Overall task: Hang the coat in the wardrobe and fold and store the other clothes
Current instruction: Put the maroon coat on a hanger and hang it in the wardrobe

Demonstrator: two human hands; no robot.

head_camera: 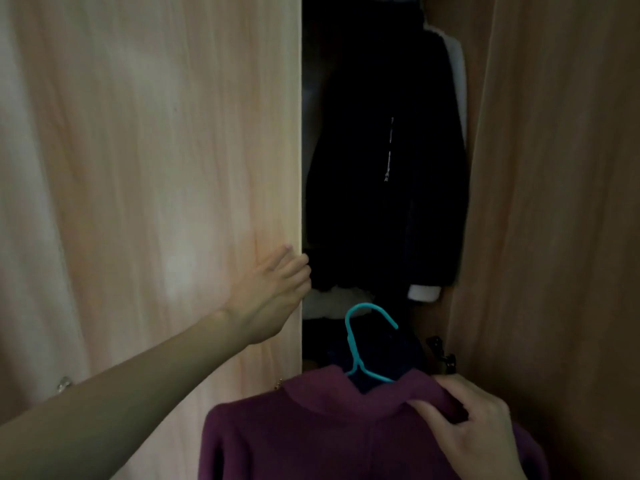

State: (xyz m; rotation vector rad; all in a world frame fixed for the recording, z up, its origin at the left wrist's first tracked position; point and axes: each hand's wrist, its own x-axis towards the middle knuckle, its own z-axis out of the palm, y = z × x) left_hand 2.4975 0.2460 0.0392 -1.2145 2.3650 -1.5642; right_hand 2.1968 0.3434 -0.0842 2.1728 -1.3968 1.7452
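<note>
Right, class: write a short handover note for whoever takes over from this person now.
Left hand grips the edge of the left wardrobe door. Right hand holds the purple coat by its collar, low before the opening. The coat sits on a teal hanger. A dark jacket hangs inside.
Done: coat on hanger, wardrobe open.
Left: hang the coat inside; fold and store the other clothes, none in view.

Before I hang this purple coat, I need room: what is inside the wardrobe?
A dark zipped garment hangs there, white fabric behind its right edge. Below, a pale heap is too dim to identify. The left door hides the rest.
</note>
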